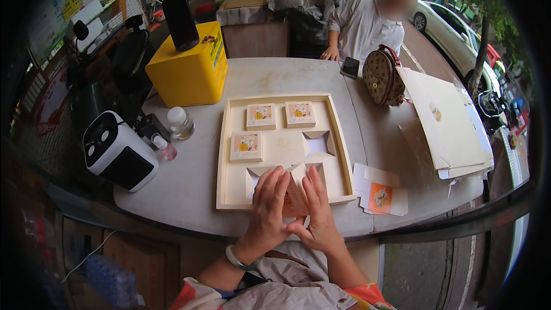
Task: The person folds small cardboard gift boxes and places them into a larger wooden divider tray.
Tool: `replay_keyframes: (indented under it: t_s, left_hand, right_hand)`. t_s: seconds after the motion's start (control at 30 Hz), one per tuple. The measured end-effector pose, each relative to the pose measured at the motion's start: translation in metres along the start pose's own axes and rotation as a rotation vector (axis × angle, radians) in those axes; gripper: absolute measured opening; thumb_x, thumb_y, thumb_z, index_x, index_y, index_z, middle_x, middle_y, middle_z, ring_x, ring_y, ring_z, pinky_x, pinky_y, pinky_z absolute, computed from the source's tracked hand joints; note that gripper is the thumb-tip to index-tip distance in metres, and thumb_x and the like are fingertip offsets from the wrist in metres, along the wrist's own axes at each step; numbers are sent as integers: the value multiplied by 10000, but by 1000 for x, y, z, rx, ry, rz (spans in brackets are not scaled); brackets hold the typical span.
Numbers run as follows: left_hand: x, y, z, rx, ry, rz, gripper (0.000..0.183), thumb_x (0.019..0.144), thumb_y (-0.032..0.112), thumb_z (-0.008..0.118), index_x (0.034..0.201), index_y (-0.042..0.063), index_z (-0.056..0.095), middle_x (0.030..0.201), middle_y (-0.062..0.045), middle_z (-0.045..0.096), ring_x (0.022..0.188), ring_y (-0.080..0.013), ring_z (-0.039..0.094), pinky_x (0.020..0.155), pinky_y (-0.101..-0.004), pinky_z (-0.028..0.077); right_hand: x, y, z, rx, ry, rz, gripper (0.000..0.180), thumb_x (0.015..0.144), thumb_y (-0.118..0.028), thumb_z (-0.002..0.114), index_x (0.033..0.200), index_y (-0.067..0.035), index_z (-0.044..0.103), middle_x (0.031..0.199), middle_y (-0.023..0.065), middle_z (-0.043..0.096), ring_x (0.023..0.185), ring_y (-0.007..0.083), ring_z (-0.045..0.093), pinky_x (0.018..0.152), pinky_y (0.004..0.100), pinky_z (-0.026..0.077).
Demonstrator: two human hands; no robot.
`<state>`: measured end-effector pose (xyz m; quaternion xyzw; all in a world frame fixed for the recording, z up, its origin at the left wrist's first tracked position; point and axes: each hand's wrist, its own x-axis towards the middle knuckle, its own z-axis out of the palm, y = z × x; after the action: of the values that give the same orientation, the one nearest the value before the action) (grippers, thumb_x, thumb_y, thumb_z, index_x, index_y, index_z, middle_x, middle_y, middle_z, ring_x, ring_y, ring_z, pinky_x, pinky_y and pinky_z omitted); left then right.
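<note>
Between my left hand (270, 206) and my right hand (316, 213) is a small printed cardboard box (294, 198), tilted and pressed from both sides over the near edge of a shallow cream tray (220, 150). Three square boxes with a flower print sit in the tray: one at the back left (261, 116), one at the back right (300, 114), one at the middle left (246, 146). A square opening (318, 144) with folded flaps shows at the right. Two more openings at the near side are partly hidden by my hands.
Flat printed carton blanks (381, 196) lie right of the tray. Large cream boards (443, 116), a round handbag (381, 77) and a phone (350, 67) are farther right. Left stand a yellow box (185, 69), bottles (181, 123) and a white device (120, 150). A person sits across the table.
</note>
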<state>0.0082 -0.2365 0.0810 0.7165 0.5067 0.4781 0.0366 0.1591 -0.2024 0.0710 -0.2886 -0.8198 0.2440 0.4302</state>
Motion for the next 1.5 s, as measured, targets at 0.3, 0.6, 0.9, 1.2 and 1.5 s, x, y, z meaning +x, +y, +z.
replay_keyframes:
  t_s: [0.3,0.6,0.9,1.2,1.5]
  left_hand:
    - [6,3,-2,-26,-1,-124,1013,620,179,830,1464,35,290,1408,-208,401,1292,-383,398,1057,-478,322]
    - [4,-7,-6,55,-68,-90,773,625,138,817,1342,207,536,1436,-242,290,1314,-442,336,1062,-516,334]
    - [5,-9,-8,35,-69,-89,612,616,196,864,1167,143,602,1396,-227,362,1304,-435,369,1046,-510,364]
    - [2,-1,-6,41,-28,-57,707,663,145,790,1306,97,501,1417,-248,349,1312,-441,360,1057,-522,319]
    - [0,7,-4,-83,-190,131,1010,630,226,845,1442,72,265,1463,-256,271,1354,-469,315,1087,-530,320]
  right_hand:
    - [-10,4,-4,250,227,195,1029,781,-388,771,1523,-44,147,1562,262,142,1390,389,315,1087,482,311]
    - [-11,-21,-73,739,402,-24,673,911,-665,453,816,-16,603,767,119,629,702,219,607,819,437,491]
    - [-18,-55,-137,975,201,-419,729,902,-710,407,573,-73,534,623,93,648,450,149,518,589,380,542]
    - [-10,-39,-133,1143,178,-418,481,959,-494,520,960,-15,570,1006,165,657,720,218,625,645,411,538]
    - [-9,9,-34,638,-124,450,798,841,-177,752,1477,-38,291,1440,140,413,1223,203,490,970,357,447]
